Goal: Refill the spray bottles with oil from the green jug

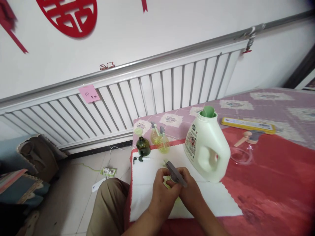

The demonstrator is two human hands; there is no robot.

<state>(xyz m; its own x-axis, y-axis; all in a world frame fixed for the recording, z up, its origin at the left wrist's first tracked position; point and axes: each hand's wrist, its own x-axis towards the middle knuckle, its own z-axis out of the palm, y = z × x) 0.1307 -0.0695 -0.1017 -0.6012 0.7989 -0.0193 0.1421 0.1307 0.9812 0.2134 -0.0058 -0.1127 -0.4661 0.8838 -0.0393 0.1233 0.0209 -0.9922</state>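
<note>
Hands (162, 191), two, around probably one grey-topped bottle (175, 172).

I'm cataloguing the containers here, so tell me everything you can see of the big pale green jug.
The pale green jug looks like moulded plastic, with a side handle formed into its body. Its threaded neck has no cap over it, and a darker green piece shows in the mouth. A label with a flower picture faces left. It stands upright on the white cloth. The right hand is nearby but not holding it. The liquid level cannot be told.
</note>
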